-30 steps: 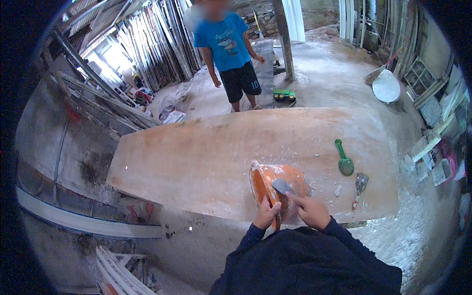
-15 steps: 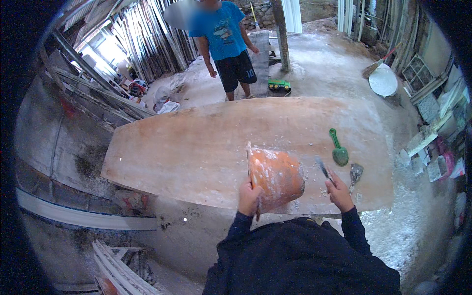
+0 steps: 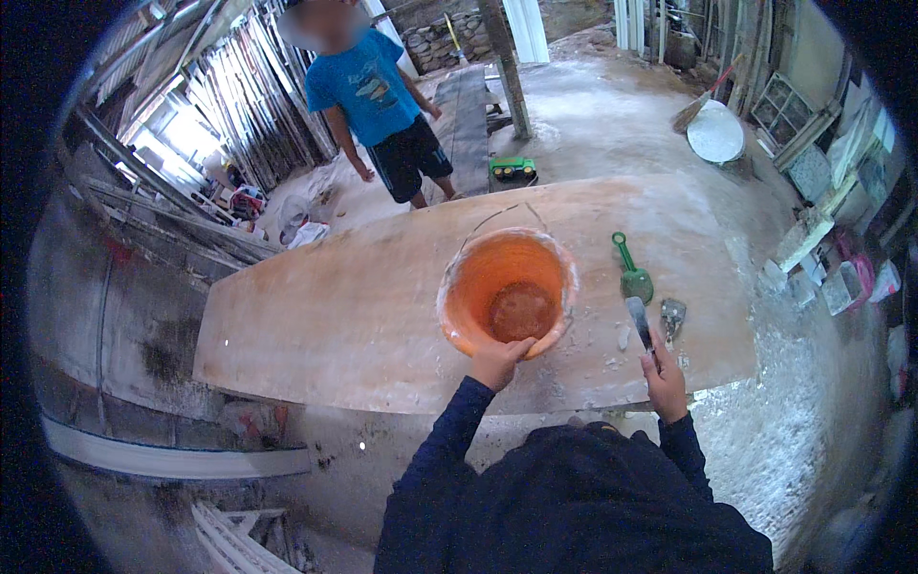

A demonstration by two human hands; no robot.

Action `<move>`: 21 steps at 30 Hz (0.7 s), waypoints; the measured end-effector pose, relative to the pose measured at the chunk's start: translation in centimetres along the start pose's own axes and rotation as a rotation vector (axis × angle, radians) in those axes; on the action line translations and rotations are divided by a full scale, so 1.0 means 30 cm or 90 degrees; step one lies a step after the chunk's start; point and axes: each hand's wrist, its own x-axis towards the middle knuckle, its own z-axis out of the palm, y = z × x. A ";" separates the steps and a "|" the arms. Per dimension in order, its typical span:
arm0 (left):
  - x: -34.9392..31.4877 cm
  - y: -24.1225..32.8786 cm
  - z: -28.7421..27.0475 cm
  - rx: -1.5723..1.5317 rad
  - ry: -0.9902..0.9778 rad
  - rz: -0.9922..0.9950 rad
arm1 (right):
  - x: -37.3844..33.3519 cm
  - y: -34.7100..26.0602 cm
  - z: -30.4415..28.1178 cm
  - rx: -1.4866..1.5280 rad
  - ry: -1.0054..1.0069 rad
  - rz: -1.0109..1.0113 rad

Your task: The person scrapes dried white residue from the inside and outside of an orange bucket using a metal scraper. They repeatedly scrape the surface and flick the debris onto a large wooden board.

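Note:
My left hand [image 3: 499,364] grips the near rim of an orange bucket [image 3: 476,277], thumb over the edge. The bucket's mouth faces me, showing orange walls with a reddish-brown bottom. White smears mark its rim, and a thin wire handle arches at the far side. In my right hand [image 3: 666,385] is a flat-bladed knife [image 3: 638,318], its blade pointing away from me. Just beyond the blade lies a green scoop [image 3: 635,283]. A whitish, worn scraper [image 3: 673,318] rests to the right of the blade, on the wooden tabletop [image 3: 316,306].
Pale crumbs lie scattered on the tabletop near the bucket. Beyond the far edge stands a person [image 3: 368,105] in a blue shirt, near a green toy truck [image 3: 513,169]. A wooden post [image 3: 506,72] rises behind. At far right are a white basin [image 3: 716,132] and a broom [image 3: 690,113].
The bucket, lying on its side before, has been turned so its opening faces me. My left hand has moved to its near rim. The knife blade has swung; the view has shifted.

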 end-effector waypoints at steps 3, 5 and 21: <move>0.004 -0.043 -0.008 0.021 0.116 -0.035 | -0.023 0.029 -0.016 -0.017 -0.006 0.020; 0.006 -0.043 -0.042 0.031 0.135 -0.043 | -0.027 0.029 -0.035 -0.036 0.000 0.005; -0.149 0.020 0.018 0.100 0.056 -0.017 | 0.070 0.074 0.027 -0.126 -0.045 -0.041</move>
